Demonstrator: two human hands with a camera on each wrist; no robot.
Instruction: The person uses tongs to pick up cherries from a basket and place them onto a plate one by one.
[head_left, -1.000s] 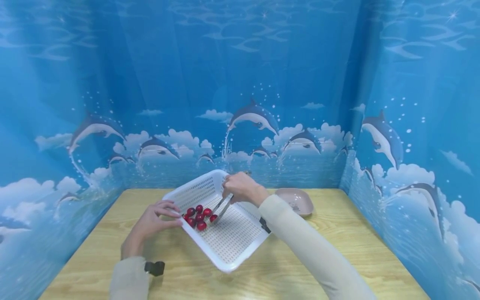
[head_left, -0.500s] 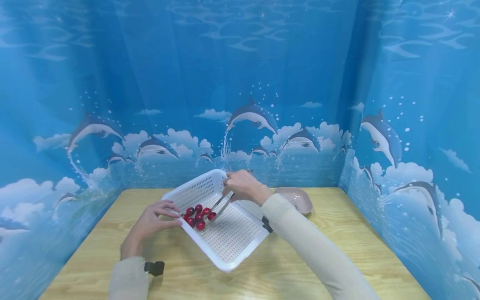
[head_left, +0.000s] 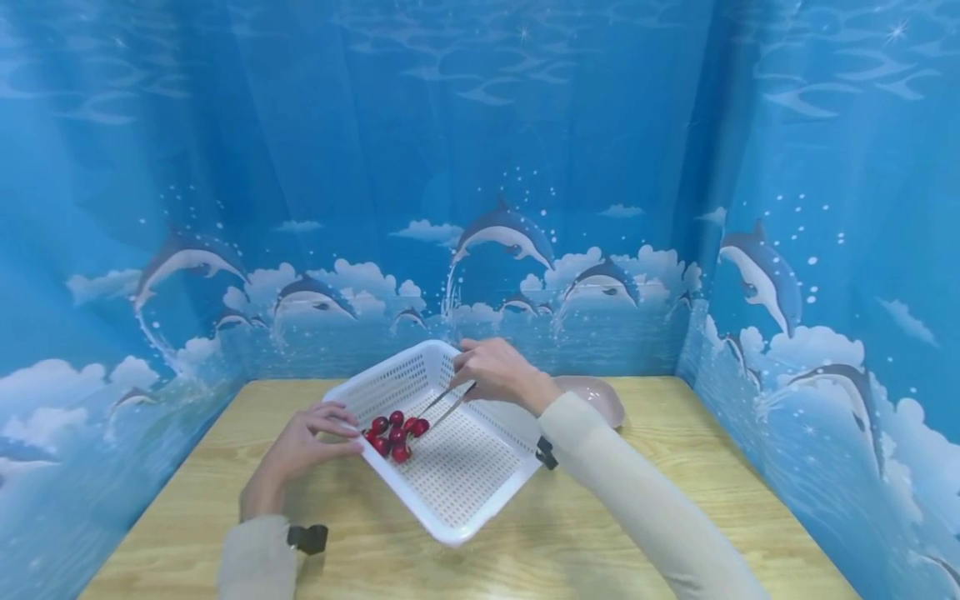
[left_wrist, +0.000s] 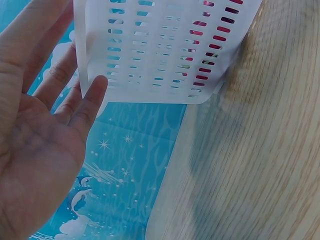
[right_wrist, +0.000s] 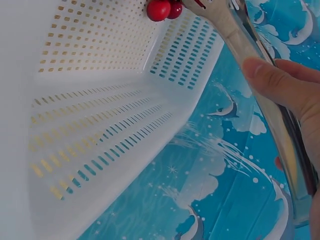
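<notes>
L hand (head_left: 303, 442) on the basket's L side: grip pinched on the rim, thumb & fingers either side of the edge. White perforated basket (head_left: 465, 492) sits mid-tabletop, one corner pointing nr. Dark red cherries (head_left: 397, 436) bunched inside at its L end, close to L hand; some show red thru the wall slots in the L wrist view.

R hand (head_left: 495, 371) above the basket's far R part, grip clamped on metal tongs (right_wrist: 240, 42), thumb pressed along one arm, fingers round the other side. Tongs slant down & L, tips at R edge of the cherry bunch; can't tell if they're clamped on one.

Pinkish dish (head_left: 603, 400) far R on tabletop (head_left: 697, 483), partly hidden by R arm. Light sleeves (head_left: 645, 492) on both arms, dark strap mount (head_left: 307, 538) at L wrist. Blue dolphin-print backdrop (head_left: 375, 125) L, R & far.
</notes>
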